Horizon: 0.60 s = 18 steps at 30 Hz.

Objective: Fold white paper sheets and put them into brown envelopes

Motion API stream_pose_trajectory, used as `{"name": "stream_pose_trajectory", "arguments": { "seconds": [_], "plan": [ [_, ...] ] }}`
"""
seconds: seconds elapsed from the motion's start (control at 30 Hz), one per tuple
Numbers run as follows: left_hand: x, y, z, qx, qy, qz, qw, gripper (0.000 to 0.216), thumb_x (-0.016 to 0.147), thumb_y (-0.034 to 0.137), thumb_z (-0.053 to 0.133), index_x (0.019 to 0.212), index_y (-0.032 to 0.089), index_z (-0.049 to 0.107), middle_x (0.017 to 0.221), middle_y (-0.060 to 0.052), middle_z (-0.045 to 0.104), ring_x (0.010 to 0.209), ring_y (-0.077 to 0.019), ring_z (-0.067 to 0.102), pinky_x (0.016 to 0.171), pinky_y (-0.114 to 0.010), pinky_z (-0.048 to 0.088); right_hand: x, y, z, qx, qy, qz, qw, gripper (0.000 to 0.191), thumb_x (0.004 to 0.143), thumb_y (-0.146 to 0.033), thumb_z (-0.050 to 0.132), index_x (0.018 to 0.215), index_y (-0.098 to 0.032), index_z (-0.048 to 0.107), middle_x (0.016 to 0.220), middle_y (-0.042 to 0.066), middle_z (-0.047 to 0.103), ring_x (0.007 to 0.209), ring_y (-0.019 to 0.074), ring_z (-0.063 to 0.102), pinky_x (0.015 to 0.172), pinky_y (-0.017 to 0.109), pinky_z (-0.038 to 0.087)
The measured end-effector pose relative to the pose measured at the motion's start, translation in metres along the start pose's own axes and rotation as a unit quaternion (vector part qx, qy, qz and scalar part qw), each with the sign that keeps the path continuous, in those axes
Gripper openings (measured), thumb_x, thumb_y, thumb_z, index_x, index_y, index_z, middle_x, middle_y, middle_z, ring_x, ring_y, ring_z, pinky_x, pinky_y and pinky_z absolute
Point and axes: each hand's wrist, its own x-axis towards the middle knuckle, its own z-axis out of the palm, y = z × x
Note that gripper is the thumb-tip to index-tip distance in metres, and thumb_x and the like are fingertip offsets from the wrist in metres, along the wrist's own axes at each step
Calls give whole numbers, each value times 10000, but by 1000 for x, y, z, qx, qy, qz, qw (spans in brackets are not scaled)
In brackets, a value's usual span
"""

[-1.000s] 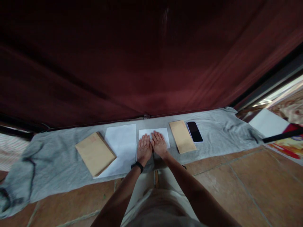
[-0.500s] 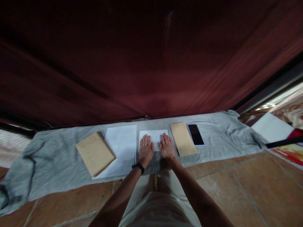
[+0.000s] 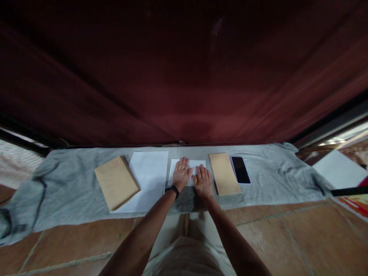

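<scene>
- Left hand (image 3: 181,175) has slid forward to small white sheet (image 3: 194,163)'s far edge.
- It and right hand (image 3: 204,184) lie flat, grasping nothing.
- Sheet: narrow gaps to larger white paper (image 3: 152,172), left, and brown envelope (image 3: 225,174), right.

The place looked like a room, perhaps in a home, though its exact kind could not be told. Soft grey cloth (image 3: 270,165) covered a long, narrow surface beneath the left hand (image 3: 181,173) and right hand (image 3: 203,183); nearer the body than both ran reddish-brown floor tiles (image 3: 267,234); beyond them rose a creased dark red backdrop (image 3: 184,96). Striped fabric (image 3: 14,165) showed well left of the left hand
</scene>
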Motion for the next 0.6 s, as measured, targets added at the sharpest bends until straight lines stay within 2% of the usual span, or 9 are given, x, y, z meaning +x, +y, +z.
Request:
{"name": "stream_pose_trajectory", "arguments": {
  "seconds": [0.17, 0.33, 0.47, 0.6],
  "plan": [
    [-9, -13, -8, 14, 7, -43, 999, 604, 1018, 368, 318, 1554, 91, 333, 1612, -150, 373, 1541, -238, 230, 1260, -467, 221, -1, 2, 0, 4, 11, -5, 1000, 541, 1063, -353, 372, 1531, -84, 409, 1578, 213, 394, 1463, 314, 375, 1175, 530, 305],
    [-32, -12, -15, 26, 20, -83, 996, 599, 1019, 330, 305, 1553, 58, 316, 1617, -182, 350, 1543, -261, 221, 1249, -487, 242, -1, 1, 0, 6, 8, -1, 1000, 536, 1063, -339, 374, 1533, -83, 408, 1584, 211, 385, 1467, 318, 366, 1174, 519, 304],
    [-61, -4, -18, 31, 2, -46, 998, 567, 1027, 333, 319, 1551, 119, 352, 1650, -146, 293, 1548, -267, 200, 1252, -490, 235, -1, 1, 0, 12, -4, 5, 1000, 545, 1061, -343, 378, 1548, -97, 384, 1592, 202, 375, 1486, 311, 333, 1177, 522, 294],
    [-79, 2, -19, 28, -17, -13, 999, 536, 1031, 341, 328, 1549, 214, 378, 1647, -81, 321, 1548, -244, 205, 1260, -487, 216, 0, 0, -2, 14, -12, 14, 1000, 536, 1059, -341, 381, 1535, -98, 406, 1591, 196, 380, 1479, 312, 343, 1183, 528, 281]
  ]
}}
